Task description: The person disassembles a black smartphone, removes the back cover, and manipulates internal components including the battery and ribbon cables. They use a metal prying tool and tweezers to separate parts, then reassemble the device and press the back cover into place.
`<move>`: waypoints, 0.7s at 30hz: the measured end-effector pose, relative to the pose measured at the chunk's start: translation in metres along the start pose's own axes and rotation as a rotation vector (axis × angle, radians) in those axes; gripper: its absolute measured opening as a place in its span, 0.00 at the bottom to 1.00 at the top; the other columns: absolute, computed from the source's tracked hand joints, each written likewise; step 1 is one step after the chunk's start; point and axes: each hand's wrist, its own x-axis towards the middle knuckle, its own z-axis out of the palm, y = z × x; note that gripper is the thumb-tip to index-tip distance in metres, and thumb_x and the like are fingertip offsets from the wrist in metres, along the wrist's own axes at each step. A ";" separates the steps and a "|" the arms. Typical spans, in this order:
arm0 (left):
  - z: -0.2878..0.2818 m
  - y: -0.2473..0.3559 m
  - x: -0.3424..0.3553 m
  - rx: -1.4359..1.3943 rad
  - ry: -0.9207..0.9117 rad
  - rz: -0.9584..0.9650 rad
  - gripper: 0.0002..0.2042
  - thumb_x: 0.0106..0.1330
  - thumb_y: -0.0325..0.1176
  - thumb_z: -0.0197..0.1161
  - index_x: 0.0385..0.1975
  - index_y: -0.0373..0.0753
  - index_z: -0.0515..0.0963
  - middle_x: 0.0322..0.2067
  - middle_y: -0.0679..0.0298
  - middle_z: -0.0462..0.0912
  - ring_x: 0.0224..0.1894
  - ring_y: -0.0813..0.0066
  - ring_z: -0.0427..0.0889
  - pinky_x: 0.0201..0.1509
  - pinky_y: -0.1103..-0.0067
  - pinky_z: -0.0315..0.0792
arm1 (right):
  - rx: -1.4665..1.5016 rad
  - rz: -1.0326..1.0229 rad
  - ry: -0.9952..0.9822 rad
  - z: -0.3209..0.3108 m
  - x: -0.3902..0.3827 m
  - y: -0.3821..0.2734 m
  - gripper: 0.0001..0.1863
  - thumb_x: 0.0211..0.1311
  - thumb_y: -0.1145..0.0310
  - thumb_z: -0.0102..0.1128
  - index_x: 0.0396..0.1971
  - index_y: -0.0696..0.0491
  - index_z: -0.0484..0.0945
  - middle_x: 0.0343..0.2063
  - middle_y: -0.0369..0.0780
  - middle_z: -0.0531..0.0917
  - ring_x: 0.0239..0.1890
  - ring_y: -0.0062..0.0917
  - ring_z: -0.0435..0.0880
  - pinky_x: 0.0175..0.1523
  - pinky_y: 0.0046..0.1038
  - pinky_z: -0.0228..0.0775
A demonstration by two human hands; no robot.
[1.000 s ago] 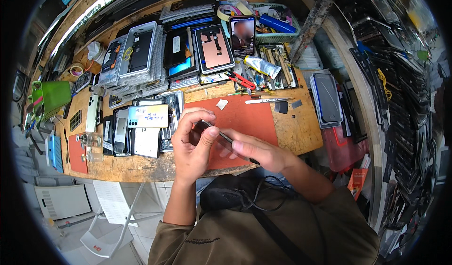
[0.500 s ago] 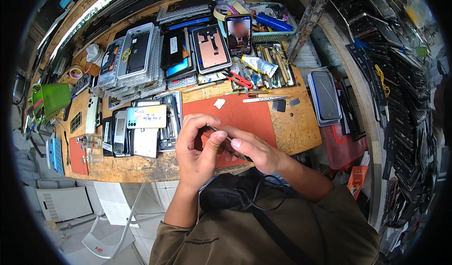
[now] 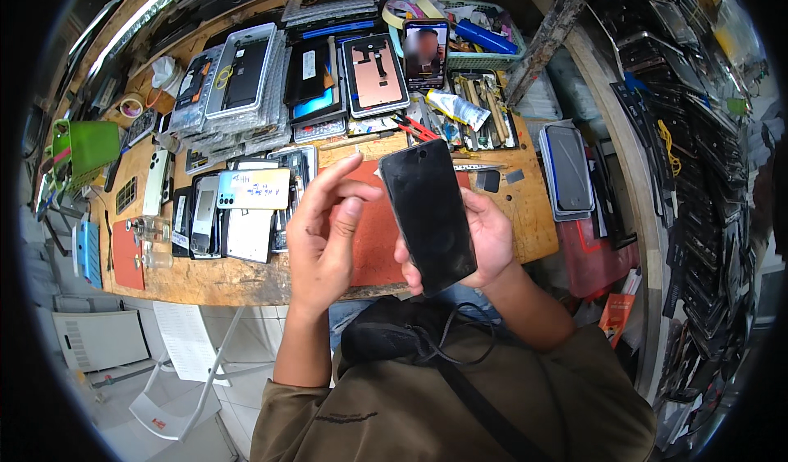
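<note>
A black smartphone (image 3: 428, 216) with a dark screen faces up over the red work mat (image 3: 373, 253). My right hand (image 3: 491, 236) grips it from behind, fingers wrapped round its lower part and showing at its left edge. Just left of the phone is my left hand (image 3: 324, 232), raised and holding nothing, its fingers apart and slightly bent. Behind the phone's top lie red-handled pliers (image 3: 420, 128). A small dark square piece (image 3: 488, 181) rests on the wooden bench to the right of the mat.
Stacked phone trays (image 3: 238, 80) and several loose phones fill the bench's left side, one a pale-backed phone (image 3: 253, 189). A lit phone (image 3: 425, 54) stands upright at the back beside a tool tray (image 3: 484, 109). A wooden post (image 3: 554, 31) rises at the right.
The phone has turned from edge-on to screen-up in my right hand. My left hand has come off it and moved left, fingers spreading.
</note>
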 end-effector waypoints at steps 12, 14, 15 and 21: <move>-0.009 -0.016 0.001 -0.219 -0.256 -0.059 0.44 0.66 0.28 0.76 0.81 0.32 0.58 0.49 0.63 0.82 0.54 0.74 0.80 0.69 0.72 0.71 | 0.143 0.126 -0.032 -0.002 0.000 0.005 0.41 0.82 0.42 0.26 0.70 0.64 0.68 0.50 0.67 0.83 0.42 0.58 0.91 0.45 0.55 0.88; -0.011 -0.017 -0.001 -0.203 -0.252 -0.053 0.43 0.66 0.28 0.76 0.79 0.31 0.60 0.52 0.63 0.81 0.55 0.74 0.80 0.71 0.71 0.69 | 0.136 0.134 -0.030 -0.002 0.000 0.005 0.41 0.82 0.42 0.27 0.69 0.64 0.69 0.49 0.68 0.83 0.41 0.58 0.91 0.45 0.55 0.88; -0.011 -0.018 -0.002 -0.196 -0.246 -0.051 0.42 0.66 0.29 0.76 0.79 0.30 0.61 0.53 0.63 0.81 0.55 0.74 0.79 0.72 0.71 0.68 | 0.143 0.141 -0.025 0.000 0.000 0.006 0.41 0.82 0.42 0.27 0.69 0.65 0.69 0.49 0.68 0.83 0.41 0.58 0.91 0.45 0.55 0.88; -0.012 -0.012 -0.008 -0.111 -0.223 -0.018 0.40 0.67 0.31 0.75 0.78 0.29 0.62 0.58 0.62 0.79 0.56 0.75 0.77 0.72 0.72 0.67 | 0.114 0.133 -0.011 0.008 -0.001 0.010 0.41 0.82 0.41 0.27 0.68 0.65 0.69 0.48 0.68 0.83 0.41 0.58 0.91 0.45 0.55 0.88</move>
